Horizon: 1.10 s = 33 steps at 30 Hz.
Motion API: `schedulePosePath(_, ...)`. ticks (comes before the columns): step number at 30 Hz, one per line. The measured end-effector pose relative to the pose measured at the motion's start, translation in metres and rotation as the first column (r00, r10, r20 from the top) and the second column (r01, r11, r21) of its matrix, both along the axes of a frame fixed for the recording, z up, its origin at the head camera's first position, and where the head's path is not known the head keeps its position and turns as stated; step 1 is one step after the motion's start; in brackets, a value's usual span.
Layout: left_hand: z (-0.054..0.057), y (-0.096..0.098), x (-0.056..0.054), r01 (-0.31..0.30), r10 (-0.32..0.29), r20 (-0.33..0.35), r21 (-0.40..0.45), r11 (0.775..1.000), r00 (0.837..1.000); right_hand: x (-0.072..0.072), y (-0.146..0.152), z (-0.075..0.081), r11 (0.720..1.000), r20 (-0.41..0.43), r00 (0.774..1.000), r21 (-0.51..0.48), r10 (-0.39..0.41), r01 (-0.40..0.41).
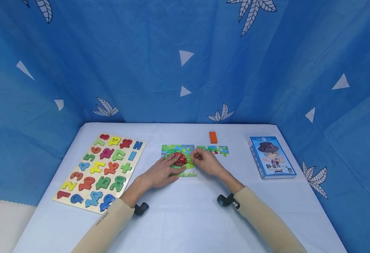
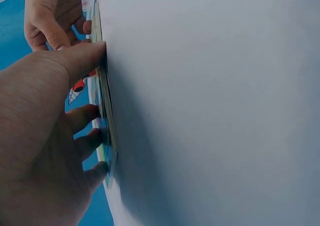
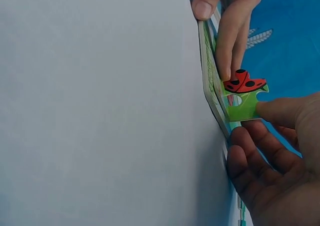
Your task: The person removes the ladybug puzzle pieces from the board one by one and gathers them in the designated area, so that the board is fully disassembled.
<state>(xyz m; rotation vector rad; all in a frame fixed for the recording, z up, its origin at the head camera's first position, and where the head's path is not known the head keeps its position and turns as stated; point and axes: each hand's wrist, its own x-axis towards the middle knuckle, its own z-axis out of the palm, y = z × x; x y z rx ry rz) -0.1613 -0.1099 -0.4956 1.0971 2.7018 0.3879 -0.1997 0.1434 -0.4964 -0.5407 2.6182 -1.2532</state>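
A ladybug jigsaw puzzle (image 1: 189, 173) lies in its flat tray at the middle of the table. My left hand (image 1: 163, 171) rests on it with fingers spread, the fingertips over the ladybug and the thumb near the front edge. At the puzzle's right side, my right hand (image 1: 207, 162) pinches a green puzzle piece (image 3: 245, 109) with part of the red ladybug on it. In the right wrist view the piece stands tilted up from the tray, between thumb and fingers. Several loose puzzle pieces (image 1: 224, 150) lie just beyond the right hand, partly hidden by it.
A wooden number board (image 1: 128, 175) with coloured numerals lies at the left, partly under the left forearm. An orange block (image 1: 213, 137) is behind the loose pieces. A blue game box (image 1: 272, 158) lies at the right. Blue curtain (image 1: 185, 70) closes off the back.
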Motion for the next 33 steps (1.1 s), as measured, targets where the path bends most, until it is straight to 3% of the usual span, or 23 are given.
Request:
schedulePosePath(9,0.0,0.001,-0.001,-0.007,0.007,0.006,0.002,1.0,1.0,0.003,0.003,0.0,1.0,-0.017,1.0,-0.018,-0.017,0.017)
schedulePosePath(15,0.0,0.001,-0.001,-0.015,0.015,0.019,-0.004,1.0,1.0,0.003,0.013,0.003,0.996,0.027,0.998,-0.053,-0.065,0.066)
schedulePosePath(24,0.0,0.001,0.0,-0.002,0.002,-0.002,0.001,1.0,1.0,0.008,0.05,0.008,0.986,0.137,0.981,-0.079,-0.134,0.146)
schedulePosePath(33,0.002,0.0,0.001,0.006,-0.007,0.004,0.025,1.0,1.0,0.013,0.097,0.012,0.977,0.131,0.969,0.005,-0.212,0.213)
